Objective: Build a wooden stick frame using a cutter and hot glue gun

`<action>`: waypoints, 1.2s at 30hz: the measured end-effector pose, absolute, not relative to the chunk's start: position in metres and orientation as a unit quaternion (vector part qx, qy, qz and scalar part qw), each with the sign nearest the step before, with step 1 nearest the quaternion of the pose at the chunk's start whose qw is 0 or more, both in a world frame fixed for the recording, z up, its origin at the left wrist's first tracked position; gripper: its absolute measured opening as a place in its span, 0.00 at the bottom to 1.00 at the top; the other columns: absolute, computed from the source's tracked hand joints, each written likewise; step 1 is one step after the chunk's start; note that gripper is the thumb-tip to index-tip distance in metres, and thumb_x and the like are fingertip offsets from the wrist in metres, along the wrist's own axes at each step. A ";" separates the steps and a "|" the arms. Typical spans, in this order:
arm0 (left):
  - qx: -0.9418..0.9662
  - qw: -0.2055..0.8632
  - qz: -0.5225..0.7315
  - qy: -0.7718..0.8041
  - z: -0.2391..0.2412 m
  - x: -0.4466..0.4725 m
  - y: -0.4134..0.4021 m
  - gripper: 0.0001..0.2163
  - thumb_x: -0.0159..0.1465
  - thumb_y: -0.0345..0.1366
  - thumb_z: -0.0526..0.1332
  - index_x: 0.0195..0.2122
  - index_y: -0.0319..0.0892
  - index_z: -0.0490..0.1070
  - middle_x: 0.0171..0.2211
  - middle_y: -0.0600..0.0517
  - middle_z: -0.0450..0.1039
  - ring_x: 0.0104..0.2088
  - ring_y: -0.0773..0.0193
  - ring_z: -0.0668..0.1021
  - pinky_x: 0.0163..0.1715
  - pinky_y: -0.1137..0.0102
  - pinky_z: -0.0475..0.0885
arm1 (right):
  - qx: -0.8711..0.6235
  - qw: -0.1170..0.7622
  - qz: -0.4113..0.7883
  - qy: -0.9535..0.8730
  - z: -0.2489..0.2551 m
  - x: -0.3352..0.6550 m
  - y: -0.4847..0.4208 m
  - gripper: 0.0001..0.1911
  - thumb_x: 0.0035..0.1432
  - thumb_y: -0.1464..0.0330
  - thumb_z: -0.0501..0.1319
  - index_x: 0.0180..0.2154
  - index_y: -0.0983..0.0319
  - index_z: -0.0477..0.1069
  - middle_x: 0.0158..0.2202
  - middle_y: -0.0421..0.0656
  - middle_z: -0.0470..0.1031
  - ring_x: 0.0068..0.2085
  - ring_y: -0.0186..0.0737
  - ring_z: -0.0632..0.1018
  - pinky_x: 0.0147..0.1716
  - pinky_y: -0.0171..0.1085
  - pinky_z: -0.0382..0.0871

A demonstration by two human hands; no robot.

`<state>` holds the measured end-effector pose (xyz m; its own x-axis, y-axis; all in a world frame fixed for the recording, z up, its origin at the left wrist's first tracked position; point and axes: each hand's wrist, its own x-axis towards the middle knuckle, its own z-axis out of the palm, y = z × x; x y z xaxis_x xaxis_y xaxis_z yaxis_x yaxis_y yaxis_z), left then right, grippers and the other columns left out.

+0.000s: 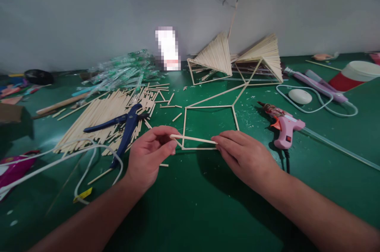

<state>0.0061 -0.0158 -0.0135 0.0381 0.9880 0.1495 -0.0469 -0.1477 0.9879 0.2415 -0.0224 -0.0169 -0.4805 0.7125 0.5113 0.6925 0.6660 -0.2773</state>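
A thin wooden stick (pixel 194 139) is held nearly level between my two hands, slightly lower at its right end. My left hand (pixel 150 153) is closed, thumb and fingers curled about the stick's left end. Pinched fingers of my right hand (pixel 247 151) grip the right end. Just behind and below the stick, a frame of joined wooden sticks (pixel 209 107) has a square front part. Its long pieces run back toward two fan-shaped stick panels (pixel 216 54), (pixel 265 56). My fingers hide parts of the frame's near corners.
A pink glue gun (pixel 286 127) lies right of the frame, its cord near my right wrist. Blue-handled cutters (pixel 127 129) rest on loose sticks (pixel 89 121) at left. White cables (pixel 97 147) cross the green table (pixel 190 208). A red-and-white cup (pixel 354 76) stands far right.
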 end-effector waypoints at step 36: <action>0.474 0.374 0.652 0.458 -0.010 0.007 -0.007 0.07 0.61 0.34 0.61 0.38 0.41 0.77 0.27 0.52 0.74 0.22 0.71 0.72 0.21 0.75 0.68 | -0.417 0.290 0.024 -0.861 -0.014 0.243 -0.022 0.11 0.64 0.74 0.52 0.40 0.65 0.74 0.39 0.49 0.78 0.39 0.41 0.78 0.36 0.39 0.74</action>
<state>0.0073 -0.0072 -0.0104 -0.2707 0.9223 0.2758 -0.0528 -0.3003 0.9524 0.2426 -0.0225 -0.0140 -0.4836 0.7327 0.4788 0.7049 0.6503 -0.2832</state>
